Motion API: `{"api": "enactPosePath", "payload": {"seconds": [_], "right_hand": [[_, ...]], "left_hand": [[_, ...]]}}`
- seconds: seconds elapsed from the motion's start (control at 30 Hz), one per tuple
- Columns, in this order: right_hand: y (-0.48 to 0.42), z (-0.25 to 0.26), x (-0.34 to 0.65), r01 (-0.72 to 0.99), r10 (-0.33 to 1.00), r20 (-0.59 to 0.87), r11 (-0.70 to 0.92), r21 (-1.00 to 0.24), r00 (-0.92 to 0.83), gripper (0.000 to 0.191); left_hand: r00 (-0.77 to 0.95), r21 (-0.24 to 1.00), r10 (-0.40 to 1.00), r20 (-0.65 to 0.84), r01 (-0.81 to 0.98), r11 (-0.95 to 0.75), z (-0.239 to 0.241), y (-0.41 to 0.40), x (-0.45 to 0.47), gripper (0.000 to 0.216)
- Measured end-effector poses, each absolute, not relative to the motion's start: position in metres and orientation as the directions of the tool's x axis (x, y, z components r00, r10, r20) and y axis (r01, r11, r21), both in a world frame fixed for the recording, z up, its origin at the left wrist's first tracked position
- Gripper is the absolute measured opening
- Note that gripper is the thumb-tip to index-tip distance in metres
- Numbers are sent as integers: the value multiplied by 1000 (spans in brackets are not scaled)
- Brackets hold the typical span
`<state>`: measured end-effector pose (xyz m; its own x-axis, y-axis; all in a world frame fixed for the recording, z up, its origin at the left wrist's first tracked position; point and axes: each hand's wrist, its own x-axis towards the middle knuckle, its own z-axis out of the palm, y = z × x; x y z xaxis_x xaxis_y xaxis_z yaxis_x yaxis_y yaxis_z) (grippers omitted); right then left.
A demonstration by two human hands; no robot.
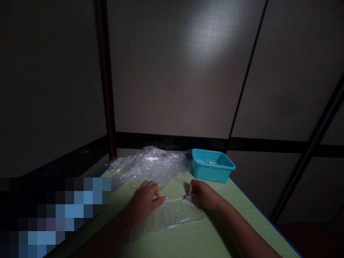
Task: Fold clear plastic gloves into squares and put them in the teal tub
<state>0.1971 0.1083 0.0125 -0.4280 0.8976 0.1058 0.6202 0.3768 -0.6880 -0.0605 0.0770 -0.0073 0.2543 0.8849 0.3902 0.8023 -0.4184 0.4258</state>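
Observation:
A clear plastic bag (pixel 174 214) lies flat on the green table (pixel 204 240) in front of me. My left hand (pixel 146 200) rests on the bag's far left corner, fingers curled with the thumb and forefinger pressed to the plastic. My right hand (pixel 202 194) pinches the bag's far right corner between closed fingers. Both hands sit at the bag's far edge, a short gap between them.
A heap of crumpled clear plastic bags (pixel 149 165) lies at the table's far left. A turquoise plastic tub (pixel 212 165) stands at the far right corner. Dark panelled walls close in behind. The table's right edge (pixel 258 208) drops off to the floor.

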Motion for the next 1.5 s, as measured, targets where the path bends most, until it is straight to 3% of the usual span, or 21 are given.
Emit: {"api": "enactPosePath", "payload": {"seconds": [0.1,0.37,0.63,0.83,1.0,1.13,1.3,1.5], "right_hand": [[109,10,197,591,881,79,377,-713,-467,17],[106,16,194,577,855,96,422,-699,-510,7],[100,25,190,333,830,99,326,-885,-548,16],[100,32,195,266,837,150,329,-906,-526,27],[107,29,199,290,876,196,346,-892,-442,29],[113,20,201,369,896,142,312,-875,-421,28],[114,13,199,516,895,165,380,-768,-414,19],[115,10,199,648,912,111,363,-669,-396,20]], "left_hand": [[280,418,883,378,799,-432,-6,77,-61,19],[302,445,871,387,766,-464,-4,75,-59,17],[402,574,844,355,619,-536,-2,71,-56,30],[409,594,870,274,640,-488,-2,73,-57,25],[408,656,883,232,605,-451,2,74,-55,20],[363,700,900,242,577,-421,-2,77,-57,22],[330,753,923,196,552,-358,-12,84,-61,23],[299,672,945,133,673,-308,-8,85,-64,28]]}}
